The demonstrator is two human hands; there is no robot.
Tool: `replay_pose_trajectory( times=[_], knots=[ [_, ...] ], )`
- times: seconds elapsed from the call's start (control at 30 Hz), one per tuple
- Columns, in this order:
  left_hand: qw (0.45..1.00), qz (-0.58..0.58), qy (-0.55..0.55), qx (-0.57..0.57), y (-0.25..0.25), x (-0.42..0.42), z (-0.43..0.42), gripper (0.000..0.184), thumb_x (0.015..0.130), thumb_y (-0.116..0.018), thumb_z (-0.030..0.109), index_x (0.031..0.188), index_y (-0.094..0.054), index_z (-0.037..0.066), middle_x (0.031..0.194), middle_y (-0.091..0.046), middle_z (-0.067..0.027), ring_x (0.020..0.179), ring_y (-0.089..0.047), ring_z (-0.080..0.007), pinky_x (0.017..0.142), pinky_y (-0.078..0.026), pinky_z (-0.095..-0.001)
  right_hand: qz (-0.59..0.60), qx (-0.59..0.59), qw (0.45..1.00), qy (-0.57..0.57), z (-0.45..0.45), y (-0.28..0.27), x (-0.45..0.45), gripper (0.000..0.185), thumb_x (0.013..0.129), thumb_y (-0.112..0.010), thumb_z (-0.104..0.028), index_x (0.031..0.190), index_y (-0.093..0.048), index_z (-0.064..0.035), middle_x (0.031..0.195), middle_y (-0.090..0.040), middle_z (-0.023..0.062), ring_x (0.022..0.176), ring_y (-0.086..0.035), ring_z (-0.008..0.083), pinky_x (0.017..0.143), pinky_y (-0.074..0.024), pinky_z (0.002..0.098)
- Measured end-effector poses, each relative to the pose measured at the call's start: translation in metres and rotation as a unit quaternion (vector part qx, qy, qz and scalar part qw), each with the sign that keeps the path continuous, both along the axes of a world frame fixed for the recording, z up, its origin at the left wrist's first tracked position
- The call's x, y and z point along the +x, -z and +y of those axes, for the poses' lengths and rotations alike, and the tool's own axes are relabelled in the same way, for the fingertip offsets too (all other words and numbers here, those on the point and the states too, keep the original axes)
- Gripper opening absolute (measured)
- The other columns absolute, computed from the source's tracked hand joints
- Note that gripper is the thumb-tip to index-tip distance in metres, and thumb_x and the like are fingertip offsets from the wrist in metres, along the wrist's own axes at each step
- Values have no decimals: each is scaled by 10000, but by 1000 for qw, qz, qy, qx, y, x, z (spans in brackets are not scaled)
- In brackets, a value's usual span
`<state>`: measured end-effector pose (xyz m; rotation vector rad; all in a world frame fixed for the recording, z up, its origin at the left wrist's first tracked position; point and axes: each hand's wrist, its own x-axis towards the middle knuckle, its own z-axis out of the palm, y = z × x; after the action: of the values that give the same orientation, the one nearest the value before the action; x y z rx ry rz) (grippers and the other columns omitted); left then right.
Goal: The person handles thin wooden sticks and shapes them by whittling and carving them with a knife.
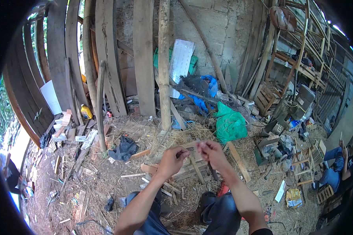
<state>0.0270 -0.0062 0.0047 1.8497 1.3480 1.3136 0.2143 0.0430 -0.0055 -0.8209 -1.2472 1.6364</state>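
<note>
My left hand (173, 159) is raised in front of my knees, its thumb and fingers pinched together. Close to its fingertips shows a small brownish piece (190, 149), too small to name. Just to the right, my right hand (212, 154) is closed, its fingers slightly blurred. A dark, narrow tool (212, 171) hangs down from beneath that palm; its kind cannot be made out. The two hands are near each other but apart. Below them, wooden sticks and offcuts (196, 168) lie on the ground between my feet.
Straw and wood scraps cover the ground. A green plastic bag (229, 123) lies ahead, right of a wooden post (164, 78). A black plastic bag (123, 148) and yellow bottle (86, 112) are leftward. Another person (337, 164) sits at far right, near a small wooden frame (303, 166).
</note>
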Motion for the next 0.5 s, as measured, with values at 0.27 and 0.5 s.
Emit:
replay_pose_trajectory(
  times=[0.27, 0.5],
  knots=[
    [999, 27, 10, 15, 5, -21, 4, 72, 803, -650, 54, 861, -654, 11, 741, -618, -116, 639, -565, -198, 591, -431, -310, 69, -14, 994, 87, 15, 6, 35, 200, 927, -539, -188, 978, -584, 0, 759, -549, -15, 508, -368, 30, 430, -255, 183],
    [1000, -2, 2, 12, 5, -3, 8, 69, 796, -649, 42, 848, -637, -2, 732, -588, -134, 617, -539, -225, 575, -415, -336, 14, -24, 999, -30, -3, 6, -10, 192, 915, -561, -171, 1013, -573, -7, 811, -608, 35, 523, -394, 51, 444, -298, 187]
  ],
)
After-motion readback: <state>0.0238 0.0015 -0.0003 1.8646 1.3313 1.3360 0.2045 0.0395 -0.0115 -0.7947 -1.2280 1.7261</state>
